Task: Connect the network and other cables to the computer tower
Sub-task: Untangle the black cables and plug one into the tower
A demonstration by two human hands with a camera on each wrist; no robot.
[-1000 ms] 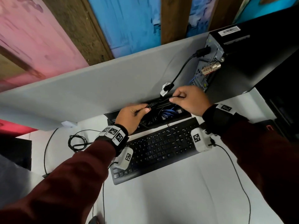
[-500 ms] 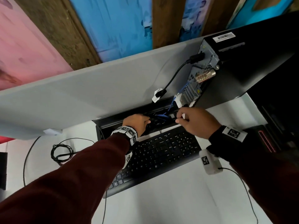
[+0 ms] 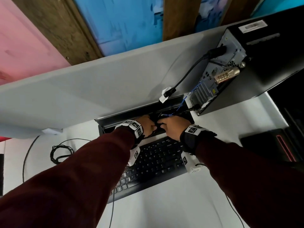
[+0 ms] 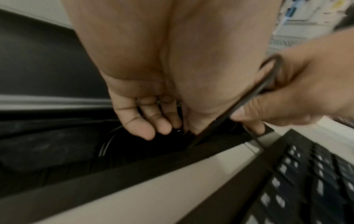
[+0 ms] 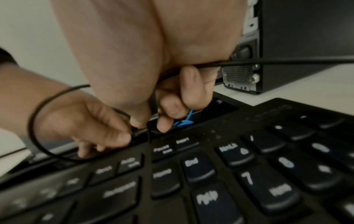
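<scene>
Both my hands are down at the black cable trough cut into the back edge of the white desk, approx 12 o'clock from the keyboard. My left hand has fingers curled, pinching a thin black cable w/ thumb and fingertips; in the right wrist view that cable loops out round the back of my left hand. My right hand is clenched round the same thin black cable, which runs out from under my fingers toward 3 o'clock. The two hands are touching or nearly so over the trough; can't tell which.

The computer tower stands on the desk at approx 2 o'clock from my hands, rear panel facing the trough. A thick black power cable is plugged in near the top of that panel and drops to the trough w/ a white tag on it. A blue network cable runs from the lower panel down into the trough, bunched just beside my right fingers. A brass combo lock sticks out of the panel mid-height.

A grey divider panel rises behind the trough. Beyond it, the wall is wood posts w/ pink and blue painted sections. At 9 o'clock on the desk lies a coiled black cord. At 3 o'clock sits a dark device w/ a red stripe.
</scene>
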